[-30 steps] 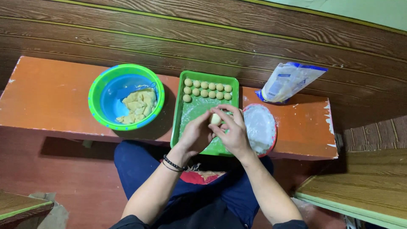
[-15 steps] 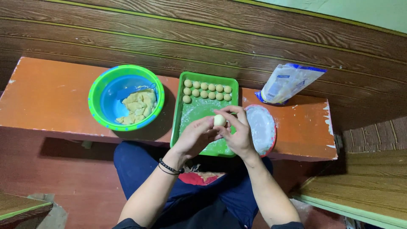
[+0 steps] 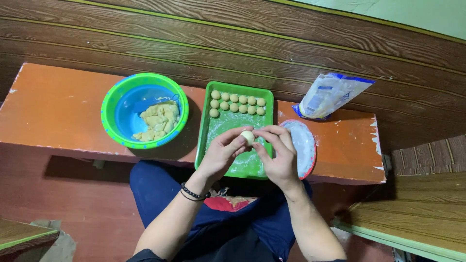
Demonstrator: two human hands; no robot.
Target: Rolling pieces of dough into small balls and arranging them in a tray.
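Evidently soft, light and easily dented, the small dough ball (image 3: pixel 248 137) sits pinched between the fingertips of the left hand (image 3: pixel 222 154) and right hand (image 3: pixel 277 155) above the floured green tray (image 3: pixel 219 138), best cradled gently around its sides

Home kitchen corner: dough bowl (image 3: pixel 145 116), floured tray (image 3: pixel 221 133).

You see a smooth, matt dough ball (image 3: pixel 248 137) pinched over a glossy green plastic tray (image 3: pixel 266 104) dusted with white flour. Left of the tray, the blue-and-green plastic bowl (image 3: pixel 109 104) shines. Right of the tray lies a glossy plastic bag (image 3: pixel 330 94). Beneath the tray, the orange painted bench (image 3: pixel 53 111) looks worn and chipped.
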